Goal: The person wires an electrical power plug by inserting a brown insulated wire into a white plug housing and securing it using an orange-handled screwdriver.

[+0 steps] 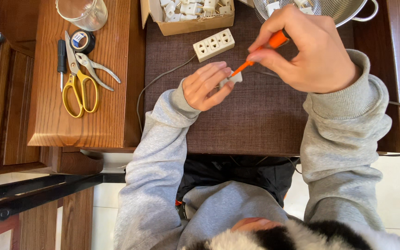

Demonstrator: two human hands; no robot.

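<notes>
My left hand (205, 86) pinches a small white plug part (234, 78) against the brown woven mat (255, 120). My right hand (309, 51) grips an orange-handled screwdriver (261, 52), its tip pressed onto that white part. A thin grey cable (160, 78) runs from the part past my left wrist. A white socket strip with three outlets (214, 44) lies just behind my left hand.
A cardboard box of white plug parts (188, 23) and a metal colander (343, 11) holding more stand at the back. On the wooden side table (47, 120) lie yellow-handled scissors (77, 83), pliers (96, 69), a tape roll (81, 40), a dark screwdriver (61, 58) and a glass jar (83, 13).
</notes>
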